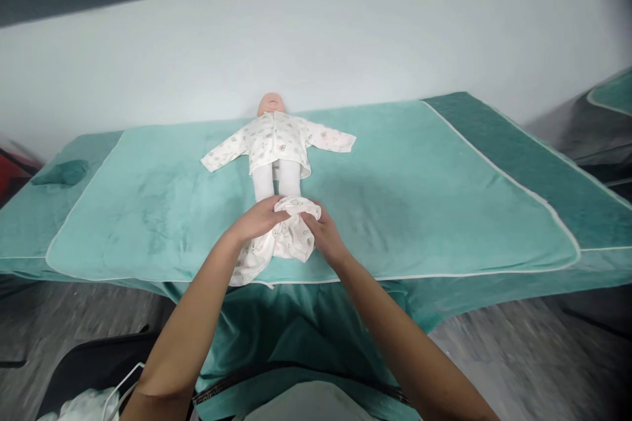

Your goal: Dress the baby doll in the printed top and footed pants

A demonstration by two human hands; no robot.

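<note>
A baby doll [273, 106] lies on its back on a teal blanket [424, 197], head towards the wall. It wears a white printed top [276, 140] with the sleeves spread out; its white legs [276, 179] are bare. At the doll's feet my left hand [258, 218] and my right hand [324, 234] each grip the bunched waist of small white printed trousers [286, 242]. The trouser legs trail towards me over the blanket's near edge. The doll's feet are hidden by the bunched cloth.
The blanket covers a teal-draped table [567, 191] against a white wall. A rolled teal cloth [62, 172] lies at the far left. A dark chair with white items [89, 401] stands at the lower left. Another teal-covered table [612, 93] shows at the right edge.
</note>
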